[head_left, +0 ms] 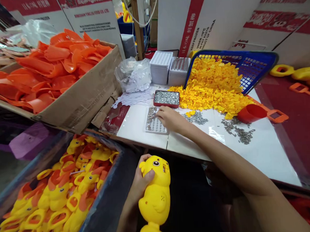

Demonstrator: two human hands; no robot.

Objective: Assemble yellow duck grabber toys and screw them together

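My left hand [140, 181] is closed around a yellow plastic duck toy [155, 195], held below the table's front edge. My right hand [170, 118] reaches across the white table top [263, 152] and rests with curled fingers on a small clear tray of button batteries [153, 123]. Whether those fingers hold a battery is hidden. A red tray of small silver parts [166, 98] lies just beyond the right hand. Loose screws [196, 118] lie scattered to its right.
A cardboard box of orange plastic parts [56, 65] stands at the left. Below it is a bin of finished yellow ducks [65, 193]. A tipped blue basket [248, 67] spills yellow pieces [216, 88]. An orange scoop [256, 113] and white boxes [161, 65] stand behind.
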